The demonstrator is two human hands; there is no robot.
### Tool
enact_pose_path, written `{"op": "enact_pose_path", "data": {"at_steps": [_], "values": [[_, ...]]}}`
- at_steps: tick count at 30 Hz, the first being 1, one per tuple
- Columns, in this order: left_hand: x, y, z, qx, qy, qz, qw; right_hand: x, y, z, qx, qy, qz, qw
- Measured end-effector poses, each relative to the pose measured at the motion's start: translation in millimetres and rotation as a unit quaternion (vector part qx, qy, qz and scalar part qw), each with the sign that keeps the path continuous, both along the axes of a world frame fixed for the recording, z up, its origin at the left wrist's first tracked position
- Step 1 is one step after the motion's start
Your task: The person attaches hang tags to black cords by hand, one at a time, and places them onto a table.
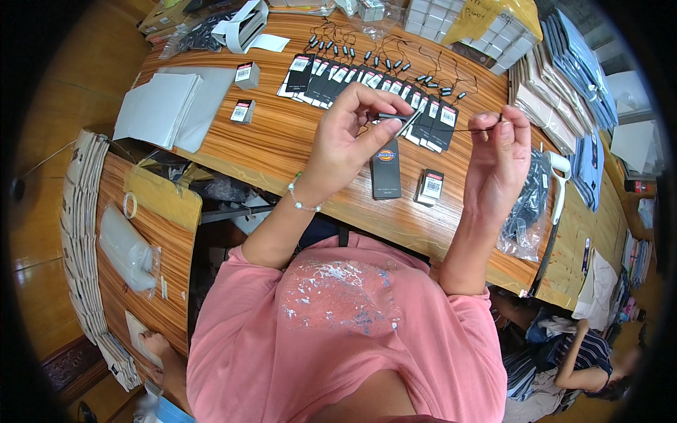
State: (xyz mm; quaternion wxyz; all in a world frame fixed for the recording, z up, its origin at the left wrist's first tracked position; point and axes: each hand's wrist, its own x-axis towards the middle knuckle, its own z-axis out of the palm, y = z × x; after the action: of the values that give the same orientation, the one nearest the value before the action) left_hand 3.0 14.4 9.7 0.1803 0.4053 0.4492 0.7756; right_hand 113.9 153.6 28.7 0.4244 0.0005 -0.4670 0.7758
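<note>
My left hand [345, 130] is raised over the wooden table [275, 151], closed on a thin hang tag [412, 122] seen nearly edge-on. A black string [458, 130] runs from there to my right hand [498, 158], whose thumb and fingers pinch its other end. Behind them lies an overlapping row of black hang tags [321, 83] with white barcode labels, their strings and small toggles stretching away. Below my left hand rests a black tag [386, 180] with a coloured emblem. Beside it is a small stack of labelled cards [430, 189].
Two small labelled stacks [243, 111] and white paper sheets [159, 106] are on the left. A bag of black strings [529, 204] lies at the right edge, near folded shirts [578, 70]. White boxes [430, 25] stand behind. Other people [585, 359] are nearby.
</note>
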Motion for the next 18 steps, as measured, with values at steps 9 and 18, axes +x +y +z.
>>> {"op": "enact_pose_path", "data": {"at_steps": [9,18], "values": [[0,-3,7,-0.044,-0.013,-0.007,0.999,-5,-21,-2,0.028,-0.068,0.038,0.997],[-2,-3,17,-0.058,-0.047,0.010,0.997,-4,-28,0,0.077,-0.115,0.042,0.989]]}}
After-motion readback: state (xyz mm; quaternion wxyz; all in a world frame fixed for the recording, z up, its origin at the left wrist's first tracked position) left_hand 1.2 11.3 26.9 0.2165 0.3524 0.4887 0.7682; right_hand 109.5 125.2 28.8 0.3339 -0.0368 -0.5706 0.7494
